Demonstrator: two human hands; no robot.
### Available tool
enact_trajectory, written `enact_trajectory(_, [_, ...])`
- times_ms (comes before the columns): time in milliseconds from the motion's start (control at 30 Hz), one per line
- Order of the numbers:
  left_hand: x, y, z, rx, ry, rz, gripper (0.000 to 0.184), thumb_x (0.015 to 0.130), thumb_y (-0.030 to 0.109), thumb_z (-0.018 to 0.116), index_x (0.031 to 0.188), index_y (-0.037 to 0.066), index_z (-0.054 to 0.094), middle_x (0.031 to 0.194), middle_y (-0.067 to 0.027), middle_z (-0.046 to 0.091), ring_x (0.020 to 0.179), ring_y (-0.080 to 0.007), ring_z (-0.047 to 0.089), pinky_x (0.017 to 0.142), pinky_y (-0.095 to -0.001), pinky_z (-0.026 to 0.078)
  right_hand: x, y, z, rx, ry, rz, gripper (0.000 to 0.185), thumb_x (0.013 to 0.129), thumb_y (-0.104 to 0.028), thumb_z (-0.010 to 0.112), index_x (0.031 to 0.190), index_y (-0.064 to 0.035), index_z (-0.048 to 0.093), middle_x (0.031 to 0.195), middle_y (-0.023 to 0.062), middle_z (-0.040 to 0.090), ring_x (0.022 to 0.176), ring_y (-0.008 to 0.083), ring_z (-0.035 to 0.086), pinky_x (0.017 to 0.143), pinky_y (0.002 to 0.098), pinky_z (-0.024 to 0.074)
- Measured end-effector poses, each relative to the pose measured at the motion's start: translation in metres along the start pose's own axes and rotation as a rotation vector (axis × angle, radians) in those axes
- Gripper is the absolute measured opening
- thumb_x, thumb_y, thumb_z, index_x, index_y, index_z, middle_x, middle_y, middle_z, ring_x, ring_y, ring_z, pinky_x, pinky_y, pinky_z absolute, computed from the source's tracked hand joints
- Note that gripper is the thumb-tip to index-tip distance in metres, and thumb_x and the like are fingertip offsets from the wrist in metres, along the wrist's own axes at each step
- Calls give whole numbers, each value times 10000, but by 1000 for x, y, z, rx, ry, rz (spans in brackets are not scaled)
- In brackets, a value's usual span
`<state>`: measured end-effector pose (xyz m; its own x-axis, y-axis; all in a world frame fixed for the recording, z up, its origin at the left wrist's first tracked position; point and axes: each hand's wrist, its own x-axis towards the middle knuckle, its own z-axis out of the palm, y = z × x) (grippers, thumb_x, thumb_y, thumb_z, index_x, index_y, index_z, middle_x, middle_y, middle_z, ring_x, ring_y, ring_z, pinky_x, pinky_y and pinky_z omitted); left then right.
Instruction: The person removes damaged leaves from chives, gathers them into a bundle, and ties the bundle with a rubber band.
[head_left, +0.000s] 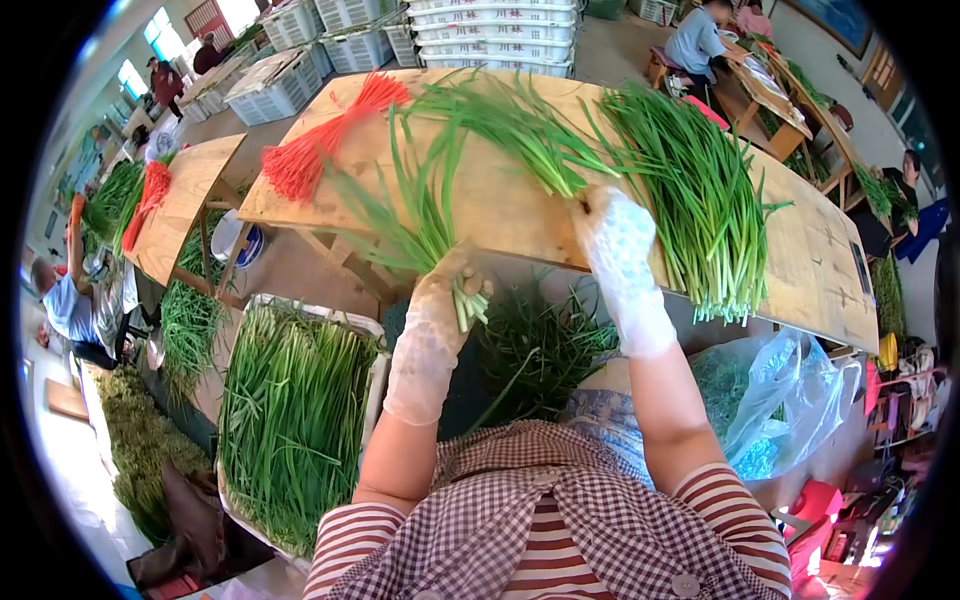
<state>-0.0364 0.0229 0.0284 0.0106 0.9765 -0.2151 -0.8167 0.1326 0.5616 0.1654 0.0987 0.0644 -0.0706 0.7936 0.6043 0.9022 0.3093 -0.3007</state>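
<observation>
Left hand (445, 290), in a whitish see-through glove: fingers closed round a slim bunch of flat green leaves with pale stems (428, 215), low down, so the cut ends poke out below the fist. The bunch tilts up and away in front of the table edge, leaf tips blurred and fanned.

Right hand (612, 228), gloved alike: pinching a second bunch of long green leaves (530, 150) by its pale base. Its leaves stretch away over the bare pale-wood tabletop (500, 225); we cannot tell how firm the pinch is.

Just beside the right hand, a thick heap of long green leaves with whitish stems (695, 190) lies on the wood, stem ends over the near edge. Left of it, well apart, a sheaf of thin red strips (330, 140). By the left forearm, below table height, a white plastic crate (376, 385) full of similar greens.

On handling, we judge: grip low on the firm stems, leaving the soft leaves uncrushed; keep cut ends level inside each fist; let the blades hang straight, so stray ones show and slip out without tearing.
</observation>
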Motion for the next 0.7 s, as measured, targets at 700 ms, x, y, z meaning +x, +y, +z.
enact_trajectory(700, [2, 10, 6, 176, 0, 227, 209, 810, 77, 710, 961, 14, 581, 681, -20, 575, 529, -106, 564, 450, -225, 480, -78, -10, -56, 371, -1235, -18, 212, 798, -257, 704, 902, -73, 727, 822, 119, 703, 704, 229, 661, 730, 333, 522])
